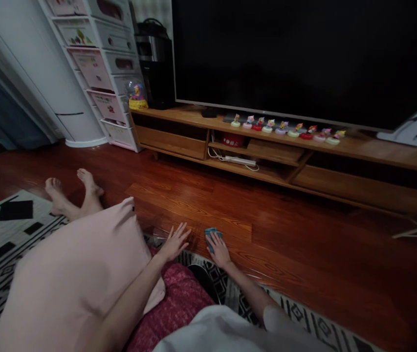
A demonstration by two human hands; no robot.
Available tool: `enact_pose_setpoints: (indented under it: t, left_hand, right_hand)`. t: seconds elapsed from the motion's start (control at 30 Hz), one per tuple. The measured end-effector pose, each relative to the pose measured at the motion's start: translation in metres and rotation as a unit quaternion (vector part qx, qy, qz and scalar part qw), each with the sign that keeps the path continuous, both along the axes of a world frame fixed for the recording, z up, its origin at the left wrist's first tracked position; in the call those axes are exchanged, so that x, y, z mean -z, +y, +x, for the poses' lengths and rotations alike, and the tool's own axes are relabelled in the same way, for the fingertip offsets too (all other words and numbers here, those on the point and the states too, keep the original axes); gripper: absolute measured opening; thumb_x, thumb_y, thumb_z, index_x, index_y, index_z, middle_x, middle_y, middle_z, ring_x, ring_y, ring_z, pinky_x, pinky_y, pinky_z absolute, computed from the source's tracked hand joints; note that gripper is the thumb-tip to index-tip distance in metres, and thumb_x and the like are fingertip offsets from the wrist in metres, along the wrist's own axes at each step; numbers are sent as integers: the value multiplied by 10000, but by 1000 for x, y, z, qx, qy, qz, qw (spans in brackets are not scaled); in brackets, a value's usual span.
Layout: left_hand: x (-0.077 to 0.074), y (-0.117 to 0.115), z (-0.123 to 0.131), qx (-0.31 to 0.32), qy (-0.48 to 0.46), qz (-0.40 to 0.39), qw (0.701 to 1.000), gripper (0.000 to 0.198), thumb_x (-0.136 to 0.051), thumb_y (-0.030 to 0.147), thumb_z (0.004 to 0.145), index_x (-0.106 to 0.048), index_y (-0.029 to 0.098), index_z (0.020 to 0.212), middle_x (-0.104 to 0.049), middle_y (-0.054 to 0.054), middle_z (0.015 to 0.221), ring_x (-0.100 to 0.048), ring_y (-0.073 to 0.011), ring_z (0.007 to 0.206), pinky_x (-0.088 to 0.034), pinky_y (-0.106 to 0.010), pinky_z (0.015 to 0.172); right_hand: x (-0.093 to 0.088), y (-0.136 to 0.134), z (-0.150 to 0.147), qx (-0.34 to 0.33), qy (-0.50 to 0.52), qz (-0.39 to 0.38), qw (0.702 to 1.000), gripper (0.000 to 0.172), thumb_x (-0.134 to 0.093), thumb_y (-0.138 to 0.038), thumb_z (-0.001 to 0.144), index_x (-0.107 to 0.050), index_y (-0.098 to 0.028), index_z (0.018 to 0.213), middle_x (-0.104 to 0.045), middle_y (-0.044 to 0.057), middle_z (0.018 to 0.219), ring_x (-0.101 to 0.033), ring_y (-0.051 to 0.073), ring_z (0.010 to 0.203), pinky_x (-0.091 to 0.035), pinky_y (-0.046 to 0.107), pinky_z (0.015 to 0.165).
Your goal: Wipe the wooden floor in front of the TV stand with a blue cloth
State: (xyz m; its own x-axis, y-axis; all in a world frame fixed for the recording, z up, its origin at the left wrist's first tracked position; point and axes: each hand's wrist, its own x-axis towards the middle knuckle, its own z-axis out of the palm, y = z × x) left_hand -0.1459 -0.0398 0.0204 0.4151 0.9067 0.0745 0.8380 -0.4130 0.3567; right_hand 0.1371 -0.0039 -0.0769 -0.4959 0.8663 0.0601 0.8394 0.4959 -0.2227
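Observation:
Over the wooden floor (267, 239), my right hand (219, 250) lies palm down on a small folded blue cloth (211, 230). Its fingers are stretched out flat across the cloth, which shows past the fingertips and beside the thumb. To its left, my left hand (174, 243) is spread with the fingers apart and nothing in them. It is near the floor beside my dark red patterned clothing (179, 288); whether it touches the floor I cannot tell. A large pale pink cushion or pillow (83, 264) lies by my left forearm.
A low wooden TV stand (179, 139) runs ahead, bearing a large dark television (285, 54) and a row of several small figurines (283, 128). A power strip (240, 160) rests on its shelf. White drawers (115, 107) stand left. Bare feet (90, 183) and a patterned rug (17, 210) show left.

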Motion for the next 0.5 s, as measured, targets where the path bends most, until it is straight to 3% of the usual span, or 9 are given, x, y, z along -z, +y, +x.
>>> enact_pose_setpoints:
  t: [0.17,0.27,0.37,0.5]
  left_hand:
    - [2,1,-2,-10,11,1,1000,554,-423,398,1037,-265,337,1564,-107,-73,1676,-100,-282,1522,-151,-597,1190]
    - [2,1,-3,-16,15,0,1000,547,-413,407,1041,-267,336,1563,-111,-73,1675,-96,-280,1523,-151,-598,1190]
    - [1,1,-1,-14,13,-6,1000,546,-405,413,1045,-255,343,1566,-108,-71,1676,-90,-272,1524,-148,-596,1192]
    - [1,2,1,-13,8,-13,1000,548,-421,401,1040,-268,336,1563,-104,-69,1677,-85,-267,1525,-141,-586,1198]
  right_hand:
    - [-21,74,-27,153,-10,-42,987,583,-304,-396,1006,-288,-241,1567,-210,71,1657,-176,248,1518,-205,471,1196]
    - [-24,86,-39,155,-7,-49,987,598,-290,-408,1005,-251,-244,1578,-179,67,1663,-158,253,1523,-196,493,1198]
    - [-15,62,-39,75,-6,-39,996,592,-310,-422,1003,-253,-283,1575,-189,40,1661,-148,243,1526,-195,491,1202]
    - [5,-2,-26,-27,-1,-27,999,581,-371,-422,1001,-264,-333,1565,-200,12,1660,-151,230,1525,-203,472,1207]
